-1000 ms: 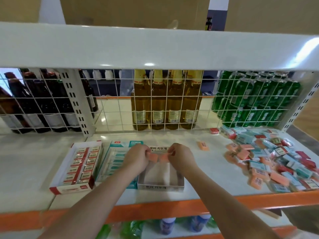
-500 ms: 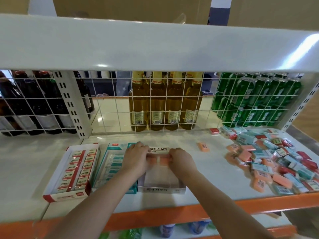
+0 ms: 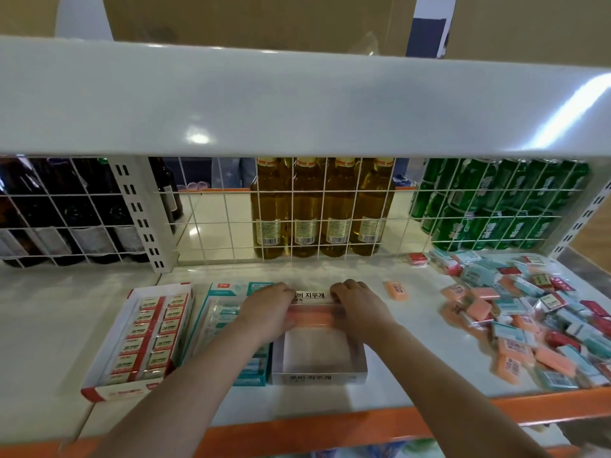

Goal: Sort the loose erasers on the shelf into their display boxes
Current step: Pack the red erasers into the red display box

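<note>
Erasers [image 3: 310, 317] blurred | hands' fingertips hidden | box [image 3: 319, 375] front visible

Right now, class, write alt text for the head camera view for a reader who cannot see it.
A person's left hand and right hand press a row of orange erasers into the far end of a white cardboard display box on a white shop shelf. Red-and-white and teal boxes sit left; a mixed pile of loose erasers lies right.

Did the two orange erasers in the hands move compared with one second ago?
Yes. The row of orange erasers went from just above the white cardboard display box down into its far end, between left hand and right hand.
</note>
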